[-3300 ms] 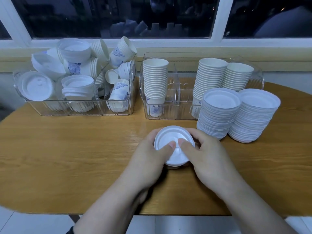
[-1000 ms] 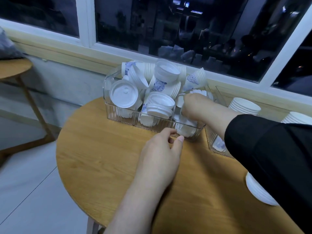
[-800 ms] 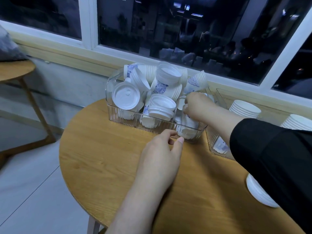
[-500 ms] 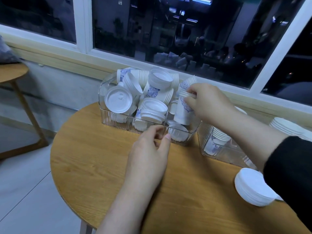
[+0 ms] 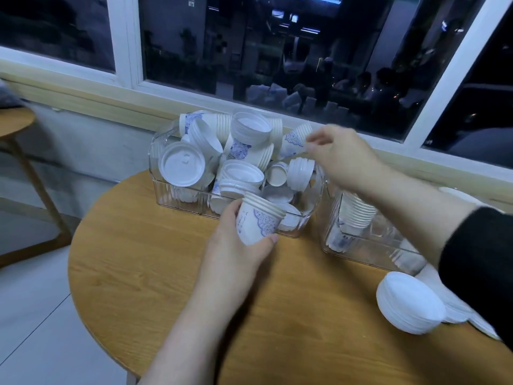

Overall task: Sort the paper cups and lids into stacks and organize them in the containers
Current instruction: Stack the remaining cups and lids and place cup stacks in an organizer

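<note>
At frame centre, the left hand (image 5: 236,245) gripped a nested stack of cups (image 5: 259,222) before the jumbled bin (image 5: 166,187). The right hand (image 5: 341,157), upper right of centre, pinched another cup (image 5: 295,141) above that bin.

Nested blue-patterned paper cups (image 5: 259,222) tilted, before jumbled container (image 5: 299,229), stacked lids (image 5: 410,302) right

A round wooden table (image 5: 155,273) lies under the grip, a dark window (image 5: 277,51) stands beyond it, and a wooden side table (image 5: 16,126) sits far left.
</note>
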`<state>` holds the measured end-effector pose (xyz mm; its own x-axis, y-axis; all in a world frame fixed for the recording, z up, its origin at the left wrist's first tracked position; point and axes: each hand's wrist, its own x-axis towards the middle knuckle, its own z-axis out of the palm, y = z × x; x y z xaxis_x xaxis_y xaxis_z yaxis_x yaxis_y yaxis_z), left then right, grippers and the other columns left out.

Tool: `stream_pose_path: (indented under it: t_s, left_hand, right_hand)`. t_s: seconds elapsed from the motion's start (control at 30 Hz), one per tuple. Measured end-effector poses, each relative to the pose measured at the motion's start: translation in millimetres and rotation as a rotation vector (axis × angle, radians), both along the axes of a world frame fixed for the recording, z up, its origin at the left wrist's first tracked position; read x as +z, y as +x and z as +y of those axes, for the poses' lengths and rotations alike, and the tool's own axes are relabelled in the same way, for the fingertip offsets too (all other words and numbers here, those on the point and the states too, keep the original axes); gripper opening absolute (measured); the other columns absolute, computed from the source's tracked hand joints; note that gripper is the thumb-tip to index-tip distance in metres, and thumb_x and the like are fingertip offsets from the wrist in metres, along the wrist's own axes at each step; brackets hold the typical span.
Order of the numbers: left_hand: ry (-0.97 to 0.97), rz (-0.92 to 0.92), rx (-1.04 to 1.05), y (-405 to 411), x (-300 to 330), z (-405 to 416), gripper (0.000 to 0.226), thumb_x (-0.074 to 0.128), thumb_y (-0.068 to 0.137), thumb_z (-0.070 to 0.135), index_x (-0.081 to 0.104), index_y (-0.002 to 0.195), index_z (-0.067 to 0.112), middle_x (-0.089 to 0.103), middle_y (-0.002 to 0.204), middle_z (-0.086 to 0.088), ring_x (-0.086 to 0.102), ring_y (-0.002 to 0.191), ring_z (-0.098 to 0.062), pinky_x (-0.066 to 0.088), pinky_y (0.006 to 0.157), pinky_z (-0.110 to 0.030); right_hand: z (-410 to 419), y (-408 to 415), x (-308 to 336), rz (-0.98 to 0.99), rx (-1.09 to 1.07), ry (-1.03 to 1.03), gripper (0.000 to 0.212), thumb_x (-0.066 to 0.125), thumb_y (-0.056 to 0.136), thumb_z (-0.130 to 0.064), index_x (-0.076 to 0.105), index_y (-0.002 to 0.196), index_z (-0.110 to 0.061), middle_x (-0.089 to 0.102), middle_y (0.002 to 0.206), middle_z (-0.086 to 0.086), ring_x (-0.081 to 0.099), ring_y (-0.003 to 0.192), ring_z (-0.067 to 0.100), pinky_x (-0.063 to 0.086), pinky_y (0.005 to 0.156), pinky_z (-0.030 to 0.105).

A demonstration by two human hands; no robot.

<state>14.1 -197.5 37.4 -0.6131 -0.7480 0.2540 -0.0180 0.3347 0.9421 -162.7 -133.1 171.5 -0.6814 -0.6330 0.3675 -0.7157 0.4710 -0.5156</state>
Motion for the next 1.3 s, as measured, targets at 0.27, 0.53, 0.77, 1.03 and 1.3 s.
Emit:
stream_pose_path:
  t_s: [0.27,0.53,0.77,1.03,1.3]
  left_hand:
    - [-0.008,0.006,-0.049,-2.5,-2.6,-9.7,0.066,0.082,0.078,0.025,0.048,0.132,0.038,0.061,0.114,0.026,0.052,0.103,0.015,0.035,0.077,0.003]
    - [-0.008,0.017,-0.051,-4.9,-9.0,-16.3,0.065,0.082,0.076,0.029,0.049,0.131,0.041,0.062,0.117,0.023,0.056,0.108,0.004,0.038,0.081,-0.002]
    - [-0.024,0.019,-0.053,-5.3,-9.2,-14.5,0.065,0.082,0.076,0.031,0.05,0.132,0.041,0.063,0.116,0.023,0.057,0.105,0.005,0.037,0.078,0.001]
    - [-0.022,0.023,-0.053,-5.0,-7.1,-7.3,0.065,0.082,0.076,0.03,0.05,0.133,0.04,0.064,0.115,0.023,0.057,0.106,0.003,0.037,0.078,0.001]
    - [-0.053,0.088,-0.059,-1.5,-1.5,9.6,0.065,0.082,0.079,0.03,0.048,0.134,0.039,0.063,0.114,0.026,0.054,0.104,0.015,0.037,0.079,0.001]
  right_hand:
    - [-62.8,-75.7,9.8,-0.343,-0.215,0.048,0.033,0.054,0.096,-0.002,0.052,0.127,0.009,0.062,0.09,0.019,0.065,0.068,0.026,0.055,0.056,0.033]
    - [-91.7,-88.6,4.7,-0.31,-0.298,0.108,0.019,0.065,0.093,-0.003,0.05,0.104,-0.002,0.056,0.061,0.018,0.054,0.049,0.022,0.039,0.037,0.021]
    - [-84.2,-94.0,10.5,-0.171,-0.271,0.022,0.009,0.064,0.086,-0.014,0.059,0.08,-0.01,0.066,0.073,0.012,0.061,0.059,0.025,0.055,0.059,0.034]
    - [-31.9,-46.4,44.7,-0.024,-0.23,-0.239,0.014,0.054,0.078,-0.01,0.065,0.083,-0.015,0.061,0.075,0.007,0.058,0.061,0.027,0.053,0.054,0.034]
    - [51.6,46.7,29.7,-0.061,0.218,-0.146,0.014,0.071,0.086,-0.013,0.069,0.097,-0.022,0.067,0.063,-0.004,0.057,0.05,0.011,0.05,0.05,0.032]
